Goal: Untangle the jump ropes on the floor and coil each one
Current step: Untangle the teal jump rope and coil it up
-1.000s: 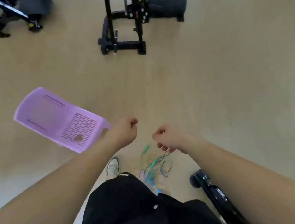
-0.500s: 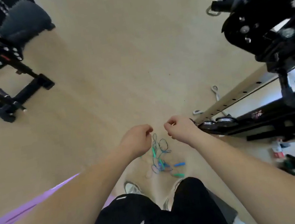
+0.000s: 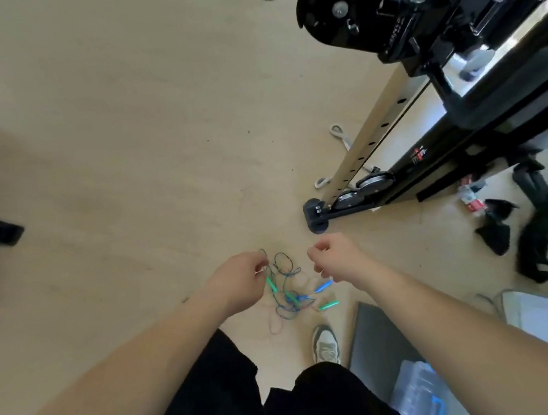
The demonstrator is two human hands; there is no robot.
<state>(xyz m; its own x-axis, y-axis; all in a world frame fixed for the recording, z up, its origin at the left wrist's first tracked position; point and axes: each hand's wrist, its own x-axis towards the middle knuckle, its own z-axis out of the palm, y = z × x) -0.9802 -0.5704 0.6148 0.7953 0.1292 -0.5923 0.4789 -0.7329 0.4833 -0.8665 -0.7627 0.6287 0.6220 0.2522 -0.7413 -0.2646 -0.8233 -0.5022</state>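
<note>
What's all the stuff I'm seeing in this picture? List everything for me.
jump ropes: one tangled pile, count unclear, blue and green cords with green and blue handles, on the floor between the hands
floor: one, pale beige
gym machine: one, black with a tan rail, upper right
white strap: one, beside the rail
black items: several, on the floor at right, too blurred to name
clear plastic box: one, blue latch, bottom right
grey mat: one, beside the shoe
shoe: one, white and grey
left hand: curled, pinching a cord
right hand: curled, grip unclear
</note>
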